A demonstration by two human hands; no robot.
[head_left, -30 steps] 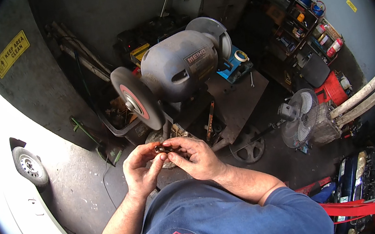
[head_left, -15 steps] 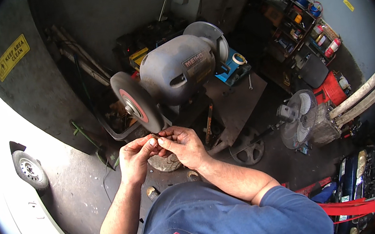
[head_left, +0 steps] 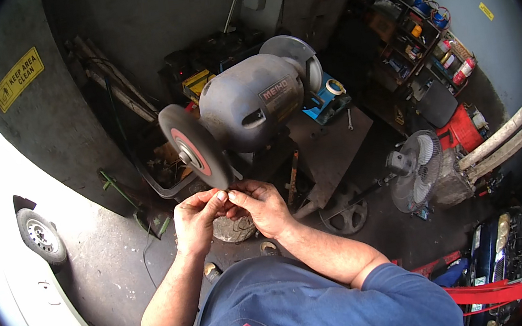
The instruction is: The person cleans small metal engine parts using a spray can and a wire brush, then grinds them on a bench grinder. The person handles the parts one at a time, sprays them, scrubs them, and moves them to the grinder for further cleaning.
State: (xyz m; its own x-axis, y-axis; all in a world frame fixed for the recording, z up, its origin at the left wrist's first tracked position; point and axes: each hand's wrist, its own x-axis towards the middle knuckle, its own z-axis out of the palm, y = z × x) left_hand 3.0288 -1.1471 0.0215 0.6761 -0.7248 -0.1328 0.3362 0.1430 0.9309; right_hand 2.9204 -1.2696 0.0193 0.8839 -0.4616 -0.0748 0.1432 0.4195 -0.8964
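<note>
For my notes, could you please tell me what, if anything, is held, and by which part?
The left hand and right hand pinch a small piece, mostly hidden; by which part cannot be told.

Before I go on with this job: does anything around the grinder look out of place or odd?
On the grinder, the near wheel shows no guard over its rim, and the bare fingers of the left hand and right hand sit close to its lower edge, which looks risky. Contact is unclear.
</note>
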